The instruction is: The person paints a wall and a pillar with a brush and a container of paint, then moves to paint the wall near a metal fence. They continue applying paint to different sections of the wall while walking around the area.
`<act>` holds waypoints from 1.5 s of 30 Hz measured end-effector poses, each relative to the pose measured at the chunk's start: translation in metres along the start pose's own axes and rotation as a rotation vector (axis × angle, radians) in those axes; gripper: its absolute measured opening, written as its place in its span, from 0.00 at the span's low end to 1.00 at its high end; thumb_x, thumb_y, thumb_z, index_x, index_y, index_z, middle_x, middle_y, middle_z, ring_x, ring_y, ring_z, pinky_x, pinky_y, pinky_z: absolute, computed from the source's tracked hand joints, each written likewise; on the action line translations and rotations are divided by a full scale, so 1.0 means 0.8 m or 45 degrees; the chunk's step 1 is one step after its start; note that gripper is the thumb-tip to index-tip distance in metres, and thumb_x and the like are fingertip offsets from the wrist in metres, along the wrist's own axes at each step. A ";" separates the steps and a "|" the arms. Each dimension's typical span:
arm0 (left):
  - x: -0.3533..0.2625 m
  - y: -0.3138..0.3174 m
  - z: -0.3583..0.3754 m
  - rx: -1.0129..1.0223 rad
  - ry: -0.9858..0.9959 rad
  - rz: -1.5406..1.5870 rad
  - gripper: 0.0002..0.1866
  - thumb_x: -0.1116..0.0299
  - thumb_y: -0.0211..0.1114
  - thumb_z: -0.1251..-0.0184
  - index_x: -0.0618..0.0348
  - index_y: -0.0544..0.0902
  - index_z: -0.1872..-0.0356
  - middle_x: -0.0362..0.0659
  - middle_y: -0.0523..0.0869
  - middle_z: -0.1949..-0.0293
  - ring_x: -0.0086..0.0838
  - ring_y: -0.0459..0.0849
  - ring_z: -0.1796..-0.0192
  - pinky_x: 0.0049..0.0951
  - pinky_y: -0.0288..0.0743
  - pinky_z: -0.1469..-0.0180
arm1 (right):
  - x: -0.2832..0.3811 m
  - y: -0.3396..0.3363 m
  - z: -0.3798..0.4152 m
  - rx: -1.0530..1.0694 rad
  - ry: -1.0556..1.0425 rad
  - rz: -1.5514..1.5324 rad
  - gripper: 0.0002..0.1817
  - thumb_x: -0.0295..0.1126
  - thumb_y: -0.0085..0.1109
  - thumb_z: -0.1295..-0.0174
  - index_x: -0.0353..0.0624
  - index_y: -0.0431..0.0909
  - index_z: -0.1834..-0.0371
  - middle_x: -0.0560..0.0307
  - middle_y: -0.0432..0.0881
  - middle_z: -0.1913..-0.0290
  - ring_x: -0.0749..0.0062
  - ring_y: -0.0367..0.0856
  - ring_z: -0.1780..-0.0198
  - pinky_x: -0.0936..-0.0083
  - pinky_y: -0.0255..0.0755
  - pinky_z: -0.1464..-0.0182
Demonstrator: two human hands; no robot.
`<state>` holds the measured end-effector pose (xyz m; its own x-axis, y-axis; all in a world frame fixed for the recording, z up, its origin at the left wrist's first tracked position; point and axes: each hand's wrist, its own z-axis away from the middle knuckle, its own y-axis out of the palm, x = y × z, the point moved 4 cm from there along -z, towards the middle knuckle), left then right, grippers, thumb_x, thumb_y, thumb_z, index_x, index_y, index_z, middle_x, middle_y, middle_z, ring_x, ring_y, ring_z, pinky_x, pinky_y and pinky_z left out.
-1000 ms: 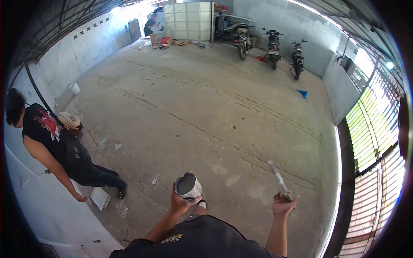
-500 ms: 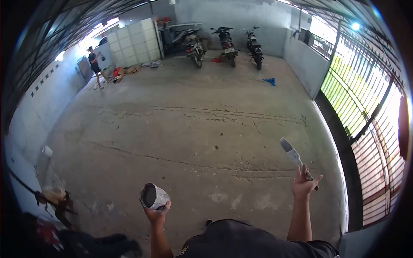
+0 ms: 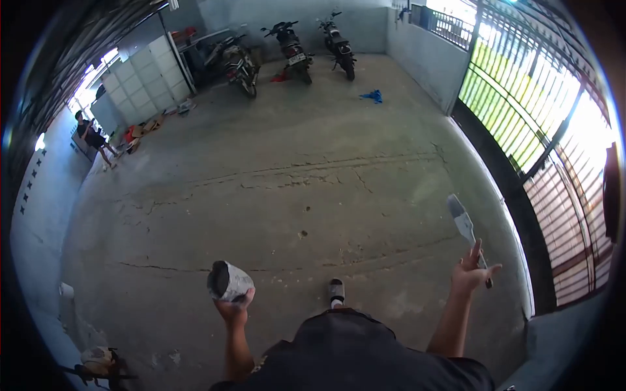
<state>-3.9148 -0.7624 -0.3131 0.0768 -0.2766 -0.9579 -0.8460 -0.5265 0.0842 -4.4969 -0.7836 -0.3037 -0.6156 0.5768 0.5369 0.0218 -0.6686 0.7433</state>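
Observation:
My left hand (image 3: 233, 307) is wrapped round the lower side of a grey-stained, round tub (image 3: 240, 283). The tub is tilted, its dark mouth facing left, and its contents cannot be made out. On the right, my right hand (image 3: 467, 275) grips a narrow trowel (image 3: 463, 225) by its dark handle, some fingers stretched away from it. The trowel's pale blade is darker grey at the end and points up and forward, apart from the tub. Below both things lies the cracked concrete floor (image 3: 261, 221).
Several motorcycles (image 3: 295, 58) stand at the back wall. A person (image 3: 93, 138) is at the far left near cardboard and red items (image 3: 135, 133). A blue cloth (image 3: 372, 96) lies on the floor. A barred gate (image 3: 521, 104) runs along the right. One foot (image 3: 336, 290) shows ahead of me.
My view has turned right and tipped downward, and my foot has come into sight. Both hands keep hold of the tub and the trowel. The far person stands in a slightly different pose.

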 end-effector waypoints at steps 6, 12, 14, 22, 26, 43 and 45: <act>-0.007 0.150 -0.153 0.236 0.235 -0.178 0.42 0.74 0.79 0.59 0.64 0.68 0.38 0.43 0.77 0.46 0.31 0.78 0.45 0.33 0.73 0.40 | -0.083 0.118 -0.114 0.096 -0.111 0.004 0.46 0.73 0.19 0.33 0.39 0.69 0.43 0.62 0.82 0.39 0.71 0.46 0.20 0.61 0.14 0.25; 0.050 0.260 -0.280 0.289 0.243 -0.139 0.44 0.73 0.80 0.61 0.62 0.69 0.37 0.42 0.76 0.43 0.30 0.77 0.42 0.34 0.73 0.40 | -0.192 0.286 -0.153 0.157 -0.073 0.099 0.49 0.72 0.19 0.32 0.32 0.62 0.36 0.51 0.80 0.38 0.63 0.62 0.26 0.64 0.29 0.22; 0.063 0.294 -0.323 0.341 0.283 -0.137 0.47 0.73 0.80 0.61 0.63 0.66 0.35 0.44 0.75 0.42 0.32 0.75 0.40 0.35 0.70 0.37 | -0.238 0.314 -0.201 0.264 -0.096 0.045 0.46 0.72 0.21 0.32 0.36 0.67 0.43 0.53 0.82 0.41 0.68 0.63 0.27 0.66 0.27 0.23; 0.183 0.413 -0.531 0.372 0.012 -0.038 0.45 0.74 0.80 0.60 0.64 0.67 0.36 0.43 0.76 0.44 0.31 0.76 0.42 0.34 0.71 0.38 | -0.379 0.435 -0.353 0.186 -0.249 -0.217 0.44 0.65 0.34 0.29 0.23 0.56 0.41 0.28 0.79 0.47 0.54 0.78 0.39 0.67 0.56 0.24; 0.218 0.492 -0.653 0.328 0.157 -0.065 0.38 0.74 0.79 0.58 0.62 0.71 0.40 0.42 0.78 0.47 0.29 0.79 0.47 0.32 0.74 0.42 | -0.391 0.496 -0.398 -0.006 -0.318 -0.185 0.42 0.64 0.36 0.29 0.24 0.56 0.45 0.26 0.79 0.50 0.50 0.78 0.39 0.67 0.66 0.29; 0.310 1.114 -0.896 0.766 0.214 -0.028 0.37 0.71 0.81 0.57 0.61 0.72 0.43 0.41 0.79 0.48 0.27 0.79 0.49 0.30 0.74 0.45 | -0.305 0.551 -0.703 -0.606 -0.666 -0.201 0.42 0.70 0.25 0.31 0.38 0.57 0.38 0.51 0.84 0.43 0.69 0.70 0.32 0.73 0.50 0.28; 0.314 1.184 -0.900 0.848 0.053 0.042 0.39 0.71 0.81 0.58 0.62 0.72 0.41 0.42 0.78 0.47 0.28 0.79 0.47 0.31 0.74 0.43 | -0.309 0.589 -0.766 -0.583 -0.645 -0.161 0.41 0.70 0.25 0.31 0.39 0.58 0.40 0.51 0.84 0.43 0.70 0.71 0.32 0.72 0.52 0.29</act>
<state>-4.3169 -1.9096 -0.2763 0.0545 -0.3218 -0.9452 -0.9923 0.0881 -0.0871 -4.8172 -1.5285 -0.3305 -0.1456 0.7367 0.6603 -0.4288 -0.6485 0.6289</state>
